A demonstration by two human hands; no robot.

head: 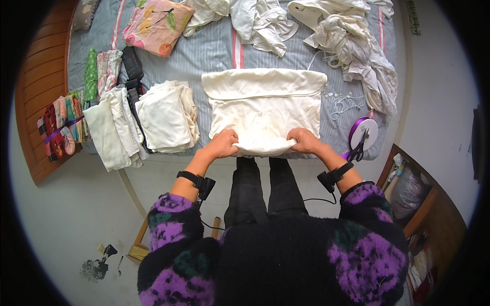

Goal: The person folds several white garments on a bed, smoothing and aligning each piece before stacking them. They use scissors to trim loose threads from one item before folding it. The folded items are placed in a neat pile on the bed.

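A white cloth garment (264,111) lies spread on the bed before me, its far edge folded over in a wide flap. My left hand (225,143) grips the near edge at its left part. My right hand (304,141) grips the same edge farther right, fingers curled around the fabric. Between the hands that edge is lifted and turned up in a roll at the bed's front. Faint yellowish marks show on the cloth near the middle. Left of it sits a stack of folded white cloths (166,116), with another folded white pile (115,128) beside that.
Black scissors (359,148) rest on a purple ribbon spool (369,132) at the right. White cord (346,106) and small buttons lie nearby. Crumpled white clothes (350,49) cover the far right. A pink patterned folded cloth (157,26) and ribbon-tied fabrics (59,128) are at the left.
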